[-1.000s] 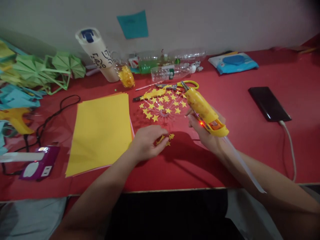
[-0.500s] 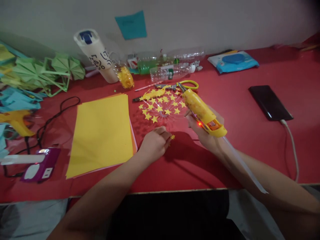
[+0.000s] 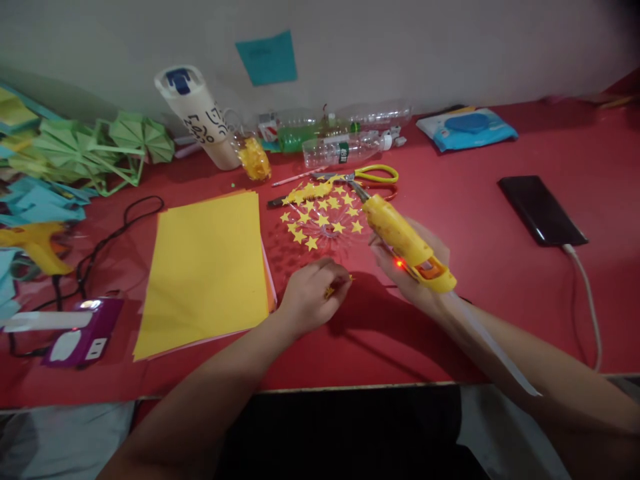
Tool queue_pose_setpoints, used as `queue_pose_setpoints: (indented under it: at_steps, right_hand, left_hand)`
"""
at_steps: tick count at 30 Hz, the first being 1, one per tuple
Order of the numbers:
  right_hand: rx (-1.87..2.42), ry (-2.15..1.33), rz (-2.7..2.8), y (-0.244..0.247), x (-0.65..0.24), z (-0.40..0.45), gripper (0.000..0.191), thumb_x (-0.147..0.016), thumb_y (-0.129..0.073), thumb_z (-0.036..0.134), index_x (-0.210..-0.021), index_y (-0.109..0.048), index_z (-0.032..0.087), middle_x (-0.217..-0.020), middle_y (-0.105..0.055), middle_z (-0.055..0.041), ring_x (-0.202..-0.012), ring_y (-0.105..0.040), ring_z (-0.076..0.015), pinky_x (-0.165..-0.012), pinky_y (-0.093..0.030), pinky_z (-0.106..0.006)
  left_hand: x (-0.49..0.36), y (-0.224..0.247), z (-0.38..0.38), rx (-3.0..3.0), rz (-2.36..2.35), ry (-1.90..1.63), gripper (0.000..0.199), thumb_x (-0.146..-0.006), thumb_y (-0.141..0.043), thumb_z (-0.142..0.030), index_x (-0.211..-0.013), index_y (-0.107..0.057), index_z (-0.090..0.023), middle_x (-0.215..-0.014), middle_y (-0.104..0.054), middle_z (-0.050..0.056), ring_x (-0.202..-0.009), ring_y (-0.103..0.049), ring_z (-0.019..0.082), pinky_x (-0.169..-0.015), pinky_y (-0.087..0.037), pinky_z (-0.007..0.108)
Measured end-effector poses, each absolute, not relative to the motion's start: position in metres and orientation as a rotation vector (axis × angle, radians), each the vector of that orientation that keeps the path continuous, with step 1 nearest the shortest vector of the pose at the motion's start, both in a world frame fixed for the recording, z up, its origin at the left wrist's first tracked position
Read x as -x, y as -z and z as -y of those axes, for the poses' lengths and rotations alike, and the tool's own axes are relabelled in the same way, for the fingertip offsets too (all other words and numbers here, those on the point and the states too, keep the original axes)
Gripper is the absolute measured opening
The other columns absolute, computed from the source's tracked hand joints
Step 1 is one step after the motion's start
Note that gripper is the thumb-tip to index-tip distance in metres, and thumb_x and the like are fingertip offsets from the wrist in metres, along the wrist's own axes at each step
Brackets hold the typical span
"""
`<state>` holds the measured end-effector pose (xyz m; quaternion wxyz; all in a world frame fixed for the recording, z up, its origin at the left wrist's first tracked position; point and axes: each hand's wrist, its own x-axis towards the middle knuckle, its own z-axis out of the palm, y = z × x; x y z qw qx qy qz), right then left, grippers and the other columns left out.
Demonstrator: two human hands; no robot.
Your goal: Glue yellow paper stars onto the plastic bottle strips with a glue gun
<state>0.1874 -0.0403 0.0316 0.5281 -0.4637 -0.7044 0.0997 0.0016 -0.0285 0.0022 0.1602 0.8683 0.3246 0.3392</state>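
Note:
My left hand is closed, with small yellow paper stars in its fingers; how many is hidden. It is above the red table, just in front of a clear plastic piece with several yellow stars on it. My right hand is wrapped round a yellow hot glue gun. The gun's nozzle points away and left, over the right side of the starred plastic, and its red light is on. A translucent glue stick sticks out of its back end.
Yellow paper sheets lie left of my left hand. Scissors, plastic bottles and a white tumbler are at the back. On the right are a wipes pack and a phone. A purple power strip lies left.
The fingers of my left hand have turned and curled further, and a star that stood out at the fingertips is now mostly hidden. My right hand still holds the glue gun, slightly lower in view.

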Motion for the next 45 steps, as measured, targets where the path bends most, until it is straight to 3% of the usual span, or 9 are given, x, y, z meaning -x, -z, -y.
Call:
queue_pose_setpoints:
  at_steps: [5,9,21,26,31,35,39,45]
  right_hand:
    - [0.831,-0.22,1.872,-0.02,-0.182,0.04,0.01,-0.082,-0.065,0.019,-0.084,-0.055,0.021,-0.079,-0.064,0.0001,-0.07,-0.063,-0.0115,-0.061,-0.053,-0.023]
    - [0.796,-0.344,1.937,-0.016,-0.179,0.044,0.006,-0.089,-0.054,0.013,-0.089,-0.057,0.019,-0.087,-0.066,-0.0041,-0.078,-0.064,-0.0116,-0.065,-0.054,-0.023]
    - [0.759,-0.329,1.948,-0.02,-0.177,0.046,0.008,-0.094,-0.05,0.019,-0.087,-0.054,0.019,-0.082,-0.064,-0.0047,-0.075,-0.062,-0.0124,-0.062,-0.052,-0.023]
    - [0.805,-0.211,1.946,-0.022,-0.177,0.048,0.018,-0.098,-0.041,0.021,-0.089,-0.057,0.019,-0.083,-0.065,-0.0065,-0.074,-0.064,-0.014,-0.06,-0.053,-0.024]
    - [0.801,-0.136,2.001,-0.02,-0.176,0.051,0.022,-0.099,-0.039,0.022,-0.091,-0.059,0.016,-0.085,-0.067,-0.0093,-0.077,-0.065,-0.0155,-0.064,-0.055,-0.026]
    - [0.823,-0.213,1.982,-0.019,-0.177,0.05,0.022,-0.099,-0.039,0.022,-0.09,-0.059,0.017,-0.085,-0.066,-0.0076,-0.077,-0.066,-0.0145,-0.064,-0.055,-0.024]
    - [0.827,-0.213,1.941,-0.019,-0.177,0.047,0.009,-0.094,-0.048,0.02,-0.094,-0.057,0.019,-0.086,-0.065,-0.0066,-0.078,-0.065,-0.0151,-0.065,-0.055,-0.026]
    - [0.822,-0.247,1.961,-0.019,-0.176,0.047,0.01,-0.093,-0.047,0.016,-0.086,-0.053,0.02,-0.081,-0.064,-0.0053,-0.073,-0.062,-0.0132,-0.061,-0.052,-0.024]
  left_hand:
    - [0.002,-0.01,0.033,-2.339,-0.855,-1.253,0.009,-0.088,-0.057,-0.018,-0.08,-0.054,-0.021,-0.066,-0.061,-0.003,-0.052,-0.051,0.008,-0.048,-0.04,0.021]
    - [0.002,-0.014,0.032,-2.248,-0.847,-1.259,0.011,-0.087,-0.056,-0.017,-0.077,-0.053,-0.02,-0.063,-0.056,-0.005,-0.051,-0.049,0.007,-0.049,-0.041,0.019]
    - [-0.001,-0.01,0.034,-1.993,-0.818,-1.33,0.012,-0.082,-0.063,-0.017,-0.071,-0.058,-0.02,-0.06,-0.05,-0.005,-0.049,-0.045,0.007,-0.046,-0.038,0.019]
    - [-0.003,-0.012,0.034,-1.727,-0.796,-1.147,0.031,-0.087,-0.061,-0.039,-0.063,-0.061,-0.019,-0.06,-0.058,0.0,-0.055,-0.053,0.012,-0.053,-0.045,0.025]
    - [-0.003,-0.013,0.033,-1.473,-0.793,-1.071,0.044,-0.076,-0.068,-0.058,-0.058,-0.06,-0.018,-0.062,-0.059,0.0,-0.055,-0.052,0.011,-0.052,-0.046,0.025]
    - [-0.003,-0.015,0.033,-1.482,-0.813,-1.041,0.041,-0.079,-0.067,-0.051,-0.057,-0.059,-0.018,-0.06,-0.058,0.0,-0.057,-0.053,0.012,-0.056,-0.046,0.025]
    - [-0.003,-0.016,0.034,-1.601,-0.852,-0.99,0.032,-0.084,-0.061,-0.039,-0.06,-0.063,-0.018,-0.062,-0.062,0.001,-0.062,-0.057,0.015,-0.061,-0.047,0.027]
    - [-0.004,-0.017,0.034,-1.77,-0.887,-0.996,0.031,-0.083,-0.058,-0.032,-0.055,-0.054,-0.018,-0.054,-0.051,-0.001,-0.054,-0.047,0.012,-0.053,-0.04,0.025]
